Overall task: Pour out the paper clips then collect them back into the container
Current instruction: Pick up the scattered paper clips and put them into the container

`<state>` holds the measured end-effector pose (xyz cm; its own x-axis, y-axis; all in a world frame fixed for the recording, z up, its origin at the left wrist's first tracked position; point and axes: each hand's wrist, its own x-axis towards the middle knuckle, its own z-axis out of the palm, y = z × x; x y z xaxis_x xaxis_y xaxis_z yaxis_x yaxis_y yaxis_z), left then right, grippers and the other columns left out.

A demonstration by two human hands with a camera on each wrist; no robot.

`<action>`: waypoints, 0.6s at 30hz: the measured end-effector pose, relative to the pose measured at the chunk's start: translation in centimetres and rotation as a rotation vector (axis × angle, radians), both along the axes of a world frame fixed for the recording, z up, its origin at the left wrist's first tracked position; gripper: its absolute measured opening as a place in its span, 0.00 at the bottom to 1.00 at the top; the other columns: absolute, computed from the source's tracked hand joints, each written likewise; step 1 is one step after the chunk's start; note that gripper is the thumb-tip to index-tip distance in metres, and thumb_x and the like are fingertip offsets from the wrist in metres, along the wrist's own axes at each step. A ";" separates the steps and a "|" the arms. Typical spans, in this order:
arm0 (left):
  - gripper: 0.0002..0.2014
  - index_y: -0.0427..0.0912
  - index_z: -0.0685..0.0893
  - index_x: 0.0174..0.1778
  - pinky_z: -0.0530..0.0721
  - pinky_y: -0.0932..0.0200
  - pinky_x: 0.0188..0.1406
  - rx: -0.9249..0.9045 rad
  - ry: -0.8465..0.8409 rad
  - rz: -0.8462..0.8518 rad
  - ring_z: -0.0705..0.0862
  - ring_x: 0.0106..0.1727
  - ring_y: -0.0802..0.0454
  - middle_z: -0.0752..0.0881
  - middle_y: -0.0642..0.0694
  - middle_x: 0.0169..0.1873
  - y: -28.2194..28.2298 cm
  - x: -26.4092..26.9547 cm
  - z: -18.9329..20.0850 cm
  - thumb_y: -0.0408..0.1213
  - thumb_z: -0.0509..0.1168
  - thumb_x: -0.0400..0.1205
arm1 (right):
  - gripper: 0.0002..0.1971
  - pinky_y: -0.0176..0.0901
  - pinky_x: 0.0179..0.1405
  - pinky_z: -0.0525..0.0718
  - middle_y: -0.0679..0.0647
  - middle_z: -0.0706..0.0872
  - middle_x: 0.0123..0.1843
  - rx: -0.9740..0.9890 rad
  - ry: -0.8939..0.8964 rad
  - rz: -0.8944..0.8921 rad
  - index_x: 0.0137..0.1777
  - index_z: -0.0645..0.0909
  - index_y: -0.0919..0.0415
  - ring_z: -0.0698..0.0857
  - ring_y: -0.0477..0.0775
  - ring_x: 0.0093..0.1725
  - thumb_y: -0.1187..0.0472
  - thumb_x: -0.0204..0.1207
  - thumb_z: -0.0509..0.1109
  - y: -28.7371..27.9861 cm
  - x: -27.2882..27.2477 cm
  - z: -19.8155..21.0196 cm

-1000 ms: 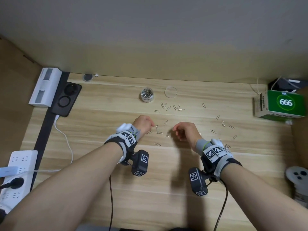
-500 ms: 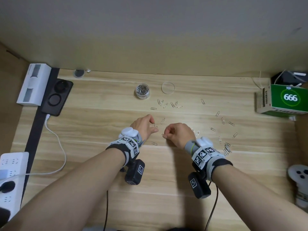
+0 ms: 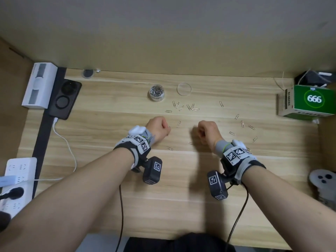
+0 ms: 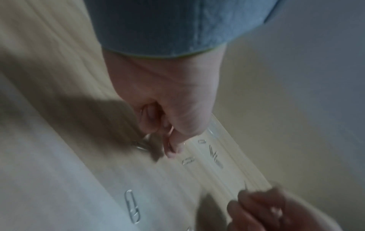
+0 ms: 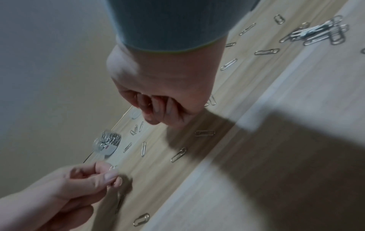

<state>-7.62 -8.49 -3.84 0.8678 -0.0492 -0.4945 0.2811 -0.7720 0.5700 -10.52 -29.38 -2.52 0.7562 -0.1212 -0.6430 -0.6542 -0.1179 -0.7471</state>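
A small clear round container (image 3: 157,92) of paper clips stands at the back of the wooden desk (image 3: 181,179), its clear lid (image 3: 184,89) flat to its right. Loose paper clips (image 3: 190,107) lie in front of it, with more (image 3: 242,123) to the right and a heap (image 5: 316,32) in the right wrist view. My left hand (image 3: 160,127) hovers just over the desk, thumb and forefinger pinching paper clips (image 5: 113,168). My right hand (image 3: 207,131) is a fist over the desk, fingers (image 5: 158,109) curled in on paper clips that are mostly hidden.
A green box marked 666 (image 3: 312,100) sits at the right edge, and a grey controller (image 3: 323,180) lies nearer me. On the left are a white power strip (image 3: 16,179), a white device (image 3: 39,86), a black phone (image 3: 63,99) and a white cable (image 3: 67,142).
Several clips that lay between my hands are gone from the desk. My right hand has drawn back to the right, away from the left hand, which has lifted slightly towards the container.
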 end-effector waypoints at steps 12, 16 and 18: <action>0.07 0.40 0.79 0.29 0.59 0.70 0.18 -0.302 0.386 0.327 0.62 0.16 0.52 0.70 0.47 0.15 0.9 -0.5 2.4 0.33 0.60 0.73 | 0.07 0.30 0.22 0.56 0.55 0.68 0.19 0.257 -0.003 -0.048 0.28 0.74 0.63 0.58 0.48 0.17 0.63 0.58 0.54 -0.1 -2.1 1.1; 0.08 0.45 0.79 0.30 0.71 0.60 0.30 -0.149 0.169 0.259 0.76 0.27 0.48 0.81 0.50 0.24 1.2 -1.1 1.6 0.45 0.62 0.72 | 0.11 0.37 0.23 0.68 0.50 0.76 0.19 0.030 -0.069 0.020 0.30 0.79 0.60 0.71 0.53 0.23 0.61 0.73 0.65 -0.8 -2.6 -0.2; 0.07 0.48 0.80 0.40 0.73 0.59 0.37 0.039 0.058 0.155 0.80 0.37 0.53 0.83 0.54 0.35 1.5 -1.7 0.9 0.46 0.69 0.72 | 0.11 0.43 0.38 0.79 0.53 0.88 0.31 -0.064 -0.078 0.105 0.34 0.81 0.57 0.83 0.50 0.33 0.54 0.72 0.76 -1.0 -3.2 -1.4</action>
